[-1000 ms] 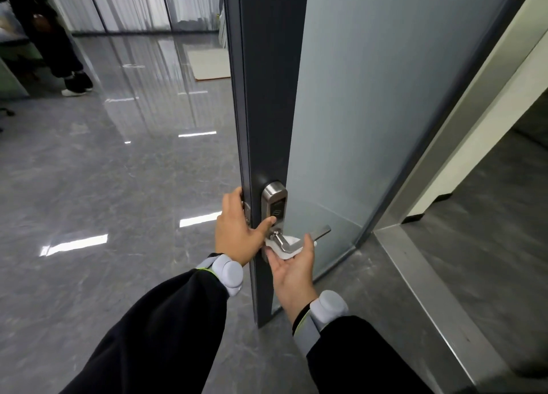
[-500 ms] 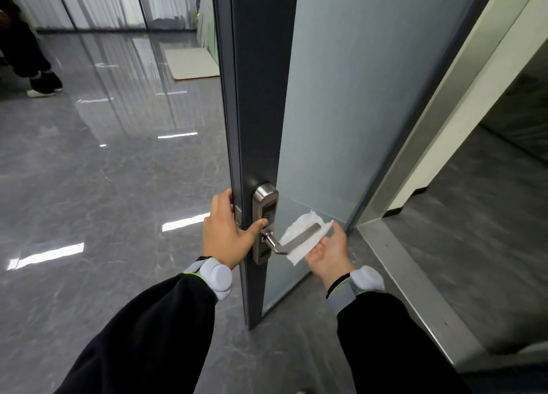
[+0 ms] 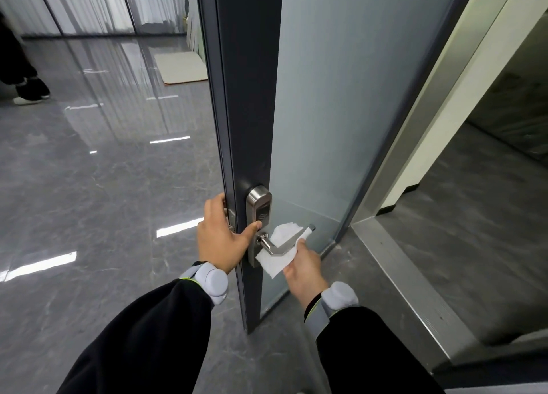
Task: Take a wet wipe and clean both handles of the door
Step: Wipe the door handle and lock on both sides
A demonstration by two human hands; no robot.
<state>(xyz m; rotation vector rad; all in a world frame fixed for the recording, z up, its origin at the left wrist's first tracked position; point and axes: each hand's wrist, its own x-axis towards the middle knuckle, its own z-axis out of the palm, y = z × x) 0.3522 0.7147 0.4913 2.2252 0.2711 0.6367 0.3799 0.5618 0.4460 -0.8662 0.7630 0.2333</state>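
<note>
I am steadying the door [image 3: 252, 97] with my left hand [image 3: 221, 239]: its fingers curl round the door's edge and the thumb presses on the face beside the lock plate [image 3: 258, 206], so that hand is clamped on the door itself. My right hand [image 3: 302, 267] holds the wet wipe [image 3: 280, 249] from below, fingers closed on its lower right part, with the sheet draped behind and under the handle [image 3: 280, 245] on the glass side.

To do this stroke well, I judge I should fold the wipe fully round the lever so both its top and underside get contact, then draw it from the pivot out to the tip. I should keep the left hand firm so the door does not swing. The handle on the far face is hidden from me; it has to be wiped too.

The handle is a brushed-metal lever, angular, jutting right from the lower part of the lock plate. The wipe is white, crumpled and limp, partly covering the lever's far half.
</note>
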